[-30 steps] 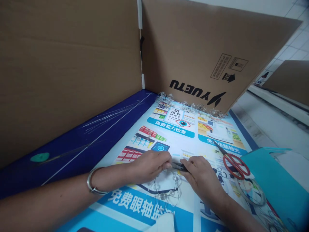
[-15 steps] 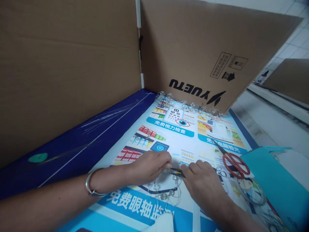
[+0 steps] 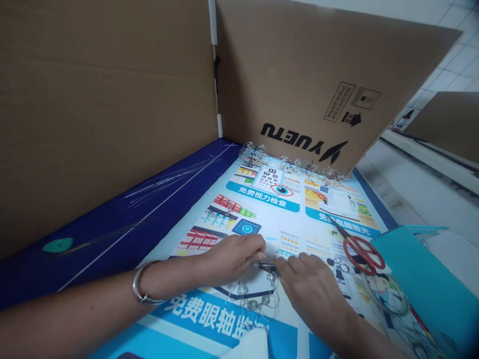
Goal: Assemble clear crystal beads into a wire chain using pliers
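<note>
My left hand (image 3: 236, 257), a silver bangle on its wrist, is closed in a pinch on a thin clear wire strand. Clear round beads (image 3: 254, 303) on looping wire hang beneath the fingers, over the printed sheet. My right hand (image 3: 312, 281) is wrapped round small pliers (image 3: 268, 268), whose metal jaws point left and meet the strand at my left fingertips. The exact spot between the jaws is too small to make out. Most of the pliers' handles are hidden in my right palm.
Red-handled scissors (image 3: 362, 253) lie to the right, near a coil of wire (image 3: 389, 299) and a teal folder (image 3: 422, 264). Beaded wire pieces (image 3: 295, 167) line the foot of the cardboard wall (image 3: 318, 75). A green lump (image 3: 58, 245) and loose strands lie left. White paper (image 3: 249, 344) sits in front.
My right hand has moved slightly left, nearer my left hand, and the pliers have turned, with less of their handles showing. My left hand keeps its pinch.
</note>
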Motion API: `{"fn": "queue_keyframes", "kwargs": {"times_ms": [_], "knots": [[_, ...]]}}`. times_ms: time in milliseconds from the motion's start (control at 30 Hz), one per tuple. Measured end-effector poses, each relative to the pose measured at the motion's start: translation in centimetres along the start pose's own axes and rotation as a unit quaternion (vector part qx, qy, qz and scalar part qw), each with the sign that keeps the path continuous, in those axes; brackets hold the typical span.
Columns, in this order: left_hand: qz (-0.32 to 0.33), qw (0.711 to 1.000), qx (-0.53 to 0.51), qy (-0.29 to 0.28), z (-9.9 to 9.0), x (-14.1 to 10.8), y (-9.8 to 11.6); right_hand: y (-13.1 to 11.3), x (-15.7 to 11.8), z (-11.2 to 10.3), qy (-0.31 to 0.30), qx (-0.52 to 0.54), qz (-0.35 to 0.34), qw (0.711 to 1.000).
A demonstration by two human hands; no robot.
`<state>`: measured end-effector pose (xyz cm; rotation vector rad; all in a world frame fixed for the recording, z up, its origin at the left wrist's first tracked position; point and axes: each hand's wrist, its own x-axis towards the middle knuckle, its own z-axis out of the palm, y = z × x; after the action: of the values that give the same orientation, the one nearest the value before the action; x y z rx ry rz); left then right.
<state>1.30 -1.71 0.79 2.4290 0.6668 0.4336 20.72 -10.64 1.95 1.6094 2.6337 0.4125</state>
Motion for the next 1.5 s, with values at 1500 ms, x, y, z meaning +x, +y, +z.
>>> {"fn": "queue_keyframes", "kwargs": {"times_ms": [1500], "knots": [[0.028,0.998,-0.039,-0.035,0.2,0.2,0.3,-1.0,0.0,-1.5,-0.057,-0.055,0.040,0.996]]}}
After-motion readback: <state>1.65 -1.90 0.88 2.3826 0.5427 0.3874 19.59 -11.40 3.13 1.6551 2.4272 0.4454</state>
